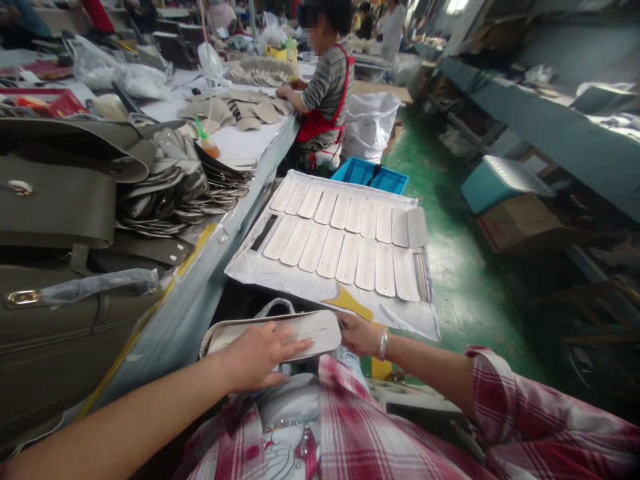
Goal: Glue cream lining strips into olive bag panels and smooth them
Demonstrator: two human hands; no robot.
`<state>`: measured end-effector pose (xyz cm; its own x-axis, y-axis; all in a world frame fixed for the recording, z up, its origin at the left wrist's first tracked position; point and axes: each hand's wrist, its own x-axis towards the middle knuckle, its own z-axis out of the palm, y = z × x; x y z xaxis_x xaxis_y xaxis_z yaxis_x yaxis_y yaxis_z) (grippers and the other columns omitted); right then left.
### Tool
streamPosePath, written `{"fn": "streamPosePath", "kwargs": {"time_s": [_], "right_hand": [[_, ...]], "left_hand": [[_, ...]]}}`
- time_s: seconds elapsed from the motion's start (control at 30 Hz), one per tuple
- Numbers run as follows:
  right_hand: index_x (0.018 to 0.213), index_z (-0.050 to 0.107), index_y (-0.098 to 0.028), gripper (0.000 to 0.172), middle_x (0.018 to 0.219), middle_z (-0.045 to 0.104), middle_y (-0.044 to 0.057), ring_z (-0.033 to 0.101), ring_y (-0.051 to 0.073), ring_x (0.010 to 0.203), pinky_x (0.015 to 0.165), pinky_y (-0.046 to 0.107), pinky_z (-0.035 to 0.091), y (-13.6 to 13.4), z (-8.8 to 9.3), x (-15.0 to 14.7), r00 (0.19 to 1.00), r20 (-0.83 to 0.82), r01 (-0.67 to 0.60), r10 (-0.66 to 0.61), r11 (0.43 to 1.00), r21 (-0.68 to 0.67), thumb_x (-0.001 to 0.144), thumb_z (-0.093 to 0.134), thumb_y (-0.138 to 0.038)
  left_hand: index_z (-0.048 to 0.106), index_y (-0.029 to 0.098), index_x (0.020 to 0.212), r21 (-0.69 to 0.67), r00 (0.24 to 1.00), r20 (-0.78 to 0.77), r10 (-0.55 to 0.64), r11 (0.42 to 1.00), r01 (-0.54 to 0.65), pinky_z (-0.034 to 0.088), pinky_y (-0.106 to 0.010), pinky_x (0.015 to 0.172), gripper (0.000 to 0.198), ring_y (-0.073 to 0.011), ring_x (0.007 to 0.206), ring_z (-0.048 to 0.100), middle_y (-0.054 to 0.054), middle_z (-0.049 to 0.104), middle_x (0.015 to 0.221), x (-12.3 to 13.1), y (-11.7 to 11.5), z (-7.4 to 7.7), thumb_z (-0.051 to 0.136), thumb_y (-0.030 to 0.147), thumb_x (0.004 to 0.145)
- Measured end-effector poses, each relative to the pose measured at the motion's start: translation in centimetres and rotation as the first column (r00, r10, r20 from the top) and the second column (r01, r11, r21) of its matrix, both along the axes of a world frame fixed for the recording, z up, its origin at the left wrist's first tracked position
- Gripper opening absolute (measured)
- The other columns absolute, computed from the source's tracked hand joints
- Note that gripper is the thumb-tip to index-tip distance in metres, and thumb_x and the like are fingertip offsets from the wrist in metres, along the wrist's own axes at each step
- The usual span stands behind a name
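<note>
On my lap, close to the table edge, is a long pale bag piece with rounded ends, a raised dark-edged rim and a slit-like line along its face. My left hand lies flat across this face, fingers stretched out. At the right end, my right hand grips the rim, its fingertips partly hidden behind it. A clear plastic-looking loop sticks up behind the piece. Just ahead, a white-covered board carries two rows of similar pale panels with rounded ends.
Olive bags and a pile of dark straps crowd the table at left. A co-worker in a red apron sits ahead, handling pieces. Beyond the board stands a blue crate; boxes line the right side.
</note>
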<state>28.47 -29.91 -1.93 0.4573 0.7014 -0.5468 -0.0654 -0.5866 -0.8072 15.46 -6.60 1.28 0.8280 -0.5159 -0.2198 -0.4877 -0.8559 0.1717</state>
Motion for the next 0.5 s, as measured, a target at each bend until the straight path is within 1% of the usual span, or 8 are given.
{"fn": "streamPosePath", "kwargs": {"time_s": [0.07,0.1,0.17,0.23,0.3,0.4,0.5], "right_hand": [[0.115,0.055,-0.020,0.047,0.064,0.059,-0.002,0.057,0.015,0.060,0.057,0.027,0.050,-0.1,0.3,-0.2,0.992,0.121,0.020,-0.019,1.000,-0.008,0.069,0.047,-0.013],[0.114,0.056,-0.020,0.048,0.072,0.063,0.000,0.060,0.018,0.071,0.066,0.029,0.052,-0.1,0.5,-0.2,0.984,0.174,0.019,-0.021,1.000,0.016,0.068,0.046,-0.012],[0.115,0.058,-0.020,0.052,0.090,0.065,0.001,0.059,0.021,0.089,0.082,0.032,0.050,-0.2,0.9,-0.3,0.965,0.261,0.000,-0.025,0.995,0.096,0.065,0.046,-0.010],[0.116,0.057,-0.018,0.055,0.102,0.063,0.003,0.056,0.022,0.099,0.092,0.034,0.045,-0.3,1.3,-0.3,0.954,0.300,-0.024,-0.021,0.989,0.146,0.063,0.046,-0.009],[0.118,0.057,-0.015,0.055,0.101,0.064,0.005,0.056,0.023,0.100,0.093,0.035,0.044,-0.1,1.6,-0.3,0.951,0.310,-0.037,-0.003,0.992,0.124,0.064,0.047,-0.010],[0.120,0.056,-0.016,0.056,0.091,0.066,0.004,0.058,0.023,0.094,0.085,0.035,0.048,0.3,1.9,-0.3,0.939,0.344,-0.048,0.030,0.998,0.044,0.065,0.045,-0.010],[0.124,0.054,-0.019,0.059,0.094,0.066,0.005,0.060,0.021,0.089,0.082,0.033,0.050,0.5,2.3,-0.5,0.893,0.447,-0.063,0.056,0.998,0.001,0.066,0.043,-0.011]], "left_hand": [[0.017,0.040,0.142,0.011,1.000,-0.017,-0.014,1.000,0.014,0.044,-0.039,0.080,0.079,-0.0250,0.092,0.051,-0.007,0.050,0.113,0.3,0.2,-0.1,0.059,0.051,0.075],[0.015,0.041,0.143,0.023,0.999,-0.027,-0.020,1.000,0.021,0.044,-0.038,0.081,0.080,-0.0247,0.092,0.051,-0.007,0.050,0.113,0.5,0.3,-0.1,0.059,0.049,0.076],[0.014,0.042,0.142,0.049,0.999,-0.042,-0.030,0.998,0.032,0.044,-0.037,0.079,0.078,-0.0238,0.090,0.053,-0.007,0.049,0.113,0.8,0.4,0.0,0.057,0.047,0.077],[0.017,0.042,0.142,0.067,0.998,-0.055,-0.031,0.997,0.035,0.044,-0.036,0.076,0.074,-0.0234,0.088,0.055,-0.007,0.049,0.111,1.2,0.4,0.1,0.055,0.047,0.078],[0.020,0.042,0.141,0.074,0.998,-0.057,-0.024,0.997,0.028,0.044,-0.035,0.075,0.069,-0.0233,0.086,0.056,-0.008,0.050,0.110,1.4,0.2,0.1,0.053,0.045,0.080],[0.023,0.040,0.141,0.064,0.998,-0.057,-0.034,0.997,0.037,0.044,-0.036,0.075,0.065,-0.0235,0.085,0.056,-0.008,0.051,0.111,1.4,0.0,0.2,0.052,0.037,0.082],[0.027,0.037,0.140,0.063,0.995,-0.079,-0.064,0.996,0.069,0.043,-0.036,0.075,0.062,-0.0239,0.086,0.055,-0.009,0.053,0.110,1.4,-0.1,0.4,0.049,0.030,0.082]]}}
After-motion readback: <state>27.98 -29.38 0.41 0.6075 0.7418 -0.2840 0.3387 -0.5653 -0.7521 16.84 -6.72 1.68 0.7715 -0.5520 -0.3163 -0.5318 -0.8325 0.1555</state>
